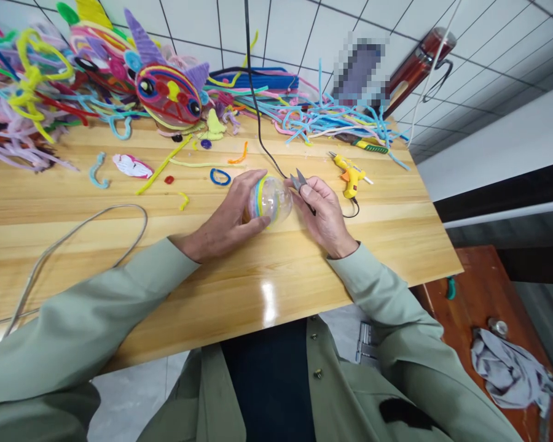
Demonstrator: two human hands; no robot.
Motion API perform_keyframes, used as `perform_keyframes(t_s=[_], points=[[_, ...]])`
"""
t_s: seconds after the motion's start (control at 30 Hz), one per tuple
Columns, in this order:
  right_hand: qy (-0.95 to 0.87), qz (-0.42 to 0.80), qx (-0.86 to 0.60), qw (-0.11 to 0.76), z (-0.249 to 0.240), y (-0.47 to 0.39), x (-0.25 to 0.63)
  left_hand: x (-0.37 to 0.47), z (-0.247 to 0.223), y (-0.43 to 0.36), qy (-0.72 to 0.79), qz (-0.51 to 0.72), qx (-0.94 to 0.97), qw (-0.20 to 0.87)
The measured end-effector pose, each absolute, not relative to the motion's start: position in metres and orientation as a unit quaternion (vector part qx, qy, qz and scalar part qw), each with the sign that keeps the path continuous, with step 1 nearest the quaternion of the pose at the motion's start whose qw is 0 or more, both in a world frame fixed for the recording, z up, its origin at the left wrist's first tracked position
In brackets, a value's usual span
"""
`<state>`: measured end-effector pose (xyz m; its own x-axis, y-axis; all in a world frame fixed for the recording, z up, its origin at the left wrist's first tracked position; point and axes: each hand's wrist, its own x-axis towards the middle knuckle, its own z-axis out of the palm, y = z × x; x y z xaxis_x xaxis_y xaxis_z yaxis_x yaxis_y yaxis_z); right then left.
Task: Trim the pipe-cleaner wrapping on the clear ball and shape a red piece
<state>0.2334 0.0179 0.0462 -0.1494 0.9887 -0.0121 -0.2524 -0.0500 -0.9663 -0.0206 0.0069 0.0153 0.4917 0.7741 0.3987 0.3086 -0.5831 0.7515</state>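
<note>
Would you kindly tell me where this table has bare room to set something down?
Two patches of the table look bare: the front stretch between left sleeve and right sleeve, nearer than the clear ball, and the right end, bordered by the glue gun, that sleeve and the table's edge. The back is crowded with pipe cleaners and a fish-shaped craft.

No text, label, brand, number or sign can be read. Any print on the yellow glue gun (350, 176), or on the green-and-yellow handle (372, 147) just beyond it, is too small to tell. Farther beyond the glue gun, pixelation hides the surface of a dark object (359, 70).
</note>
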Motion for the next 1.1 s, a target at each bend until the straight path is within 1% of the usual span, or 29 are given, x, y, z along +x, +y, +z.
perform_keyframes(t_s=[0.17,0.6,0.7,0.83,0.93,1.03,1.1], points=[[-0.458,0.599,-0.409,0.514,0.044,0.018,0.234,-0.02,0.016,0.007,0.337,0.385,0.788,0.342],[-0.478,0.577,-0.42,0.512,0.042,0.018,0.233,-0.012,0.02,0.006,0.362,0.41,0.767,0.336],[-0.48,0.58,-0.414,0.511,0.043,0.017,0.232,-0.012,0.021,0.006,0.374,0.405,0.771,0.32],[-0.49,0.586,-0.391,0.514,0.045,0.015,0.23,-0.011,0.019,0.005,0.383,0.419,0.78,0.263],[-0.511,0.562,-0.396,0.516,0.049,0.015,0.231,-0.011,0.017,0.005,0.39,0.438,0.777,0.227],[-0.541,0.517,-0.426,0.508,0.053,0.015,0.237,-0.013,0.016,0.007,0.397,0.443,0.771,0.227],[-0.559,0.52,-0.43,0.483,0.055,0.014,0.241,-0.015,0.016,0.008,0.391,0.448,0.768,0.239]])
